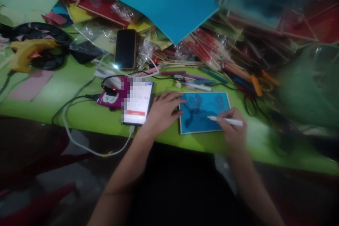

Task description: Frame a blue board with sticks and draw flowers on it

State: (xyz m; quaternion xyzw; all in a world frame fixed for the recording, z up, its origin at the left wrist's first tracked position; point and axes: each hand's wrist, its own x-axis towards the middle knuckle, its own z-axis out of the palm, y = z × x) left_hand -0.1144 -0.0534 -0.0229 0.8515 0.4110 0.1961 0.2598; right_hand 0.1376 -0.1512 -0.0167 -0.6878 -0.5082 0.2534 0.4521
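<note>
A blue card with a pale border [196, 123] lies flat on the green table, bearing dark line drawings that look like flowers. My left hand [166, 107] rests at the card's left edge with its fingers stretched out, the fingertips touching it. In my right hand [234, 129] a white marker [230, 121] is pinched, its tip over the middle of the card. Just left of my left hand lies a lit phone [136, 107] with a white cable plugged into its lower end.
A purple power strip [112, 102], a dark phone [125, 48] and a yellow glue gun [26, 53] are on the left. Pens [200, 86], sticks and orange-handled scissors [256, 84] lie beyond the card. A large blue sheet [172, 5] tops the clutter behind.
</note>
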